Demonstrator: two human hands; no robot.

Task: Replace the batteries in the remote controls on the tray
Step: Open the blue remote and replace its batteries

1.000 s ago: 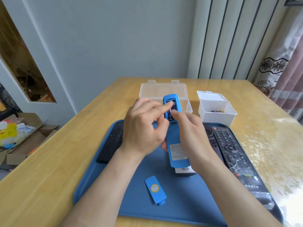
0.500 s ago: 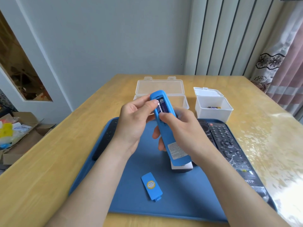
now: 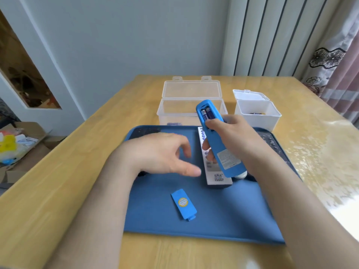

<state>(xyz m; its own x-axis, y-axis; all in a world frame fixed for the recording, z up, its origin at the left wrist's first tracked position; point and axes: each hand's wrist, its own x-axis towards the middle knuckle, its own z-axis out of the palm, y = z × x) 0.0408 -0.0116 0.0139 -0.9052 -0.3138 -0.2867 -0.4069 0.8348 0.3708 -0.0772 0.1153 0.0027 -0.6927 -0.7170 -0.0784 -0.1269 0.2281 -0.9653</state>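
My right hand grips a blue remote back side up above the blue tray. Its battery bay is uncovered and two batteries lie in it. My left hand hovers over the tray with fingers spread, holding nothing. The blue battery cover lies flat on the tray, below and a little right of that hand. A white remote rests on the tray under the blue one. One black remote sits at the tray's far left and another along its right side, partly hidden by my right arm.
A clear plastic box with its lid up stands behind the tray. To its right is a small white box with batteries inside. The wooden table has bare room on both sides. A cardboard box sits on the floor, left.
My left hand has let go of the blue remote's top and dropped down toward the tray, fingers spread. The right hand keeps holding the remote, now with both batteries seated.
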